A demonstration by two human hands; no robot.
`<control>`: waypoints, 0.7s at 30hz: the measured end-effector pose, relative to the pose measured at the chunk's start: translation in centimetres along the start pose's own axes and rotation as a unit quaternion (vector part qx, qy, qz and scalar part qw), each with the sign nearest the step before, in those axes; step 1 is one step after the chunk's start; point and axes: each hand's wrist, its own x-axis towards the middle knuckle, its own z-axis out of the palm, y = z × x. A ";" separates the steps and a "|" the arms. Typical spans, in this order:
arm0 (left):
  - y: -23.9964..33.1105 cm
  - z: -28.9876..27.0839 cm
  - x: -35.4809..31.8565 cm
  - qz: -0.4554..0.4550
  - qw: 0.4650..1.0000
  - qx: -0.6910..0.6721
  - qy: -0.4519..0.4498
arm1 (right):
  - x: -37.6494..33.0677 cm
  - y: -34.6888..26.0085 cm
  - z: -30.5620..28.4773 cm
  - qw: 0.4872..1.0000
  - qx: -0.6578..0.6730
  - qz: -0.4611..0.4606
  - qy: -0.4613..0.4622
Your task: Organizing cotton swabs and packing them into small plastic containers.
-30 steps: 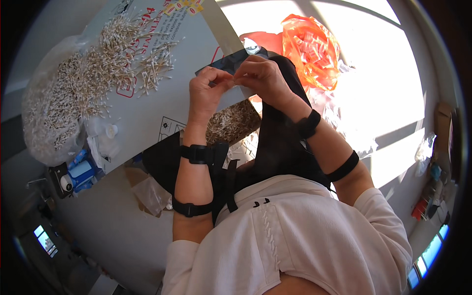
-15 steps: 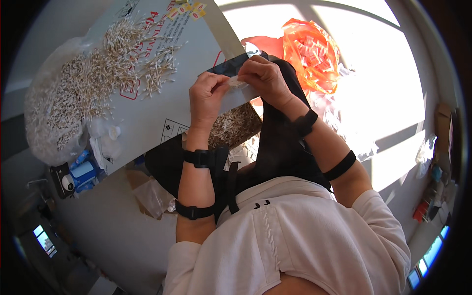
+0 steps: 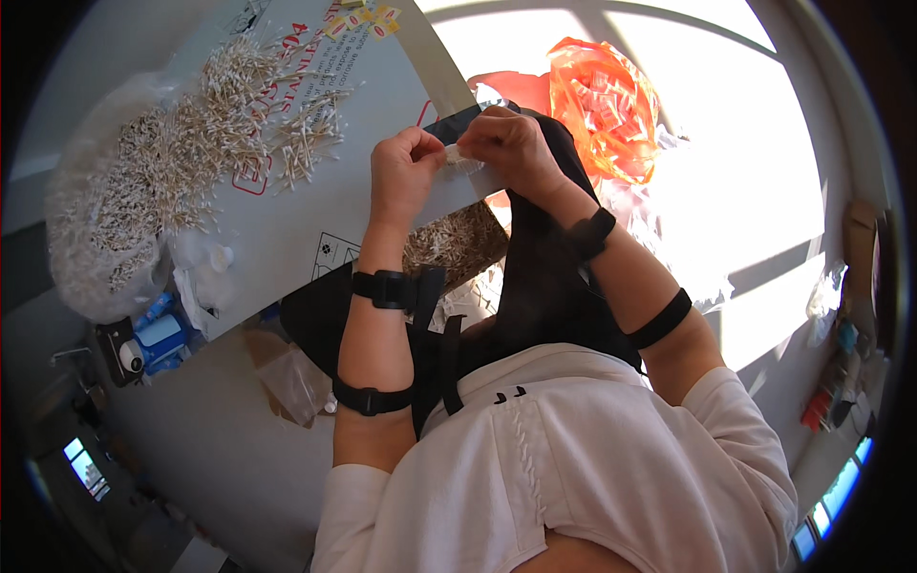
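Note:
Between my two hands is a small whitish, see-through packet (image 3: 464, 162); what it contains is too small to make out for sure. My left hand (image 3: 401, 181) is closed in a pinch at the packet's left end, thumb against forefinger. On the other end my right hand (image 3: 516, 151) is closed, its fingers bent and covering part of it. Both hands are above my lap, at the table's near right edge. Below them an open box (image 3: 457, 246) is full of cotton swabs. A loose pile of cotton swabs (image 3: 310, 134) lies on the table to the left.
A large clear plastic bag (image 3: 72, 224) spills cotton swabs onto the printed grey-white tabletop (image 3: 382, 91). Small yellow cards (image 3: 382, 21) lie at the far edge. A blue-and-white container (image 3: 160, 339) stands at lower left. On the sunlit floor, an orange plastic bag (image 3: 564, 105) holds many small packets.
My left wrist and forearm have shifted slightly left, and the left hand has turned a little. My right hand has barely moved. Both still grip the packet.

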 end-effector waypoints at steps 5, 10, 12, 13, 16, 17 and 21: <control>-0.5 0.4 -0.7 0.195 0.970 0.118 0.081 | -0.1 0.1 0.2 0.999 0.048 0.024 0.007; -0.6 0.6 -1.5 0.242 0.950 0.171 0.100 | -0.3 -0.1 0.5 0.999 0.029 0.001 0.027; -0.6 0.4 -1.6 0.247 0.951 0.160 0.093 | -0.4 0.1 0.5 0.999 0.041 0.005 0.036; -0.7 0.4 -1.6 0.251 0.952 0.149 0.088 | -0.5 0.2 0.5 0.998 0.053 0.008 0.044; -0.7 0.2 -1.5 0.310 0.924 0.200 0.106 | -0.5 0.2 0.7 0.997 0.064 0.006 0.037; -0.6 0.3 -1.5 0.309 0.924 0.200 0.105 | -0.5 0.1 0.7 0.997 0.064 0.007 0.036; -0.4 0.4 -1.5 0.317 0.892 0.307 0.099 | -0.4 0.2 0.5 0.998 0.053 0.007 0.031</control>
